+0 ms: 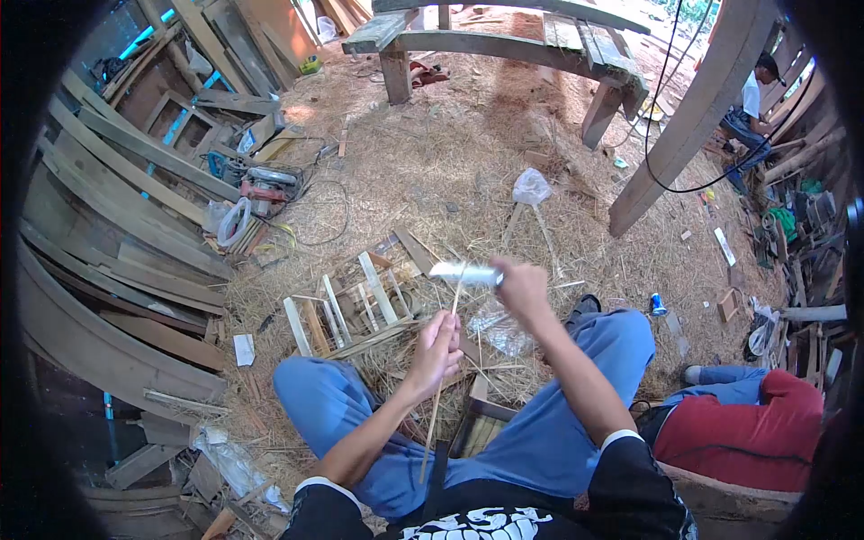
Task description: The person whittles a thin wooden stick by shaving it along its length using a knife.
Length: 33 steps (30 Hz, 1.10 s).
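Pale strip (435, 421) slants up from the lap through the closed left grip (436, 353); beyond, the right grip (522, 290) holds a knife (450, 270), its blurred blade by the strip's upper end. Shaving or trimming seems in hand; another stroke would call for a steady strip and fingers clear of the edge. Farther off stands a bench (495, 47).

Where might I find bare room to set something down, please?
Widest is the shaving-strewn floor between the bench and the wooden frames, with the power tool on the left and the plastic bag on the right. A smaller patch lies between the post and the blue can. Crowded: around the frames, by the knife, and along the left-hand planks.
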Available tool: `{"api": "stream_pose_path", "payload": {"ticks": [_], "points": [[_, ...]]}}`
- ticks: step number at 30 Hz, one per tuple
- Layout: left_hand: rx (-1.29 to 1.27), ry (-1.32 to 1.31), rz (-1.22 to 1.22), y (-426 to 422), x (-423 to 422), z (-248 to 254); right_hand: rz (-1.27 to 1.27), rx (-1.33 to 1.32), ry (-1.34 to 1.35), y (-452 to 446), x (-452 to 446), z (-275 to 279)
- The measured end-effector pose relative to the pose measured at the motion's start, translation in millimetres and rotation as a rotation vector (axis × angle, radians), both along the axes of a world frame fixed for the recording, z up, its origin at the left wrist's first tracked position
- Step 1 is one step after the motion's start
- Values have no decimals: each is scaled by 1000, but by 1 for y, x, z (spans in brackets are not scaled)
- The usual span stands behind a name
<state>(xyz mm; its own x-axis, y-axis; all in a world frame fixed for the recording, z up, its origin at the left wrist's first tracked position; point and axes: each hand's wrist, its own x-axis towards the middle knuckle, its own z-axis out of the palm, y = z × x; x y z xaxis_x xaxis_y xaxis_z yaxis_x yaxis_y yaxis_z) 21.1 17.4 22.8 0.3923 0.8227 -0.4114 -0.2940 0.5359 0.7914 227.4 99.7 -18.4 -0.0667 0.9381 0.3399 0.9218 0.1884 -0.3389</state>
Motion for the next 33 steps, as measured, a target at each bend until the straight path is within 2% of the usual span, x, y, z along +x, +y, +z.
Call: {"api": "stream_pose_path", "payload": {"ticks": [1,2,4,8,13,17,20,22,24,28,33], "points": [[150,202,-94,-9,2,3,-160,-59,-48,16,29,-5],[121,165,-65,-13,2,1,-321,-119,-94,30,59,-9],[61,99,-8,-14,-4,-2,-406,-13,-70,34,81,11],[-59,-82,115,20,-26,5,-141,92,79,-17,42,37],[-67,-80,55,13,-15,-3,46,-85,-18,-25,10,30],[-38,-71,40,15,-8,-8,243,-150,115,-32,-22,37],[-20,7,30,11,5,5,264,-145,75,-31,-38,24],[-15,86,43,-3,10,11,254,-235,34,-27,-36,21],[-9,81,-26,-5,3,-3,207,-300,16,-23,-31,19],[-57,36,-27,-2,5,-1,123,-41,-25,-10,-17,1],[-112,-36,-60,-1,-1,-2,48,-72,-90,-7,-12,-8]]}}
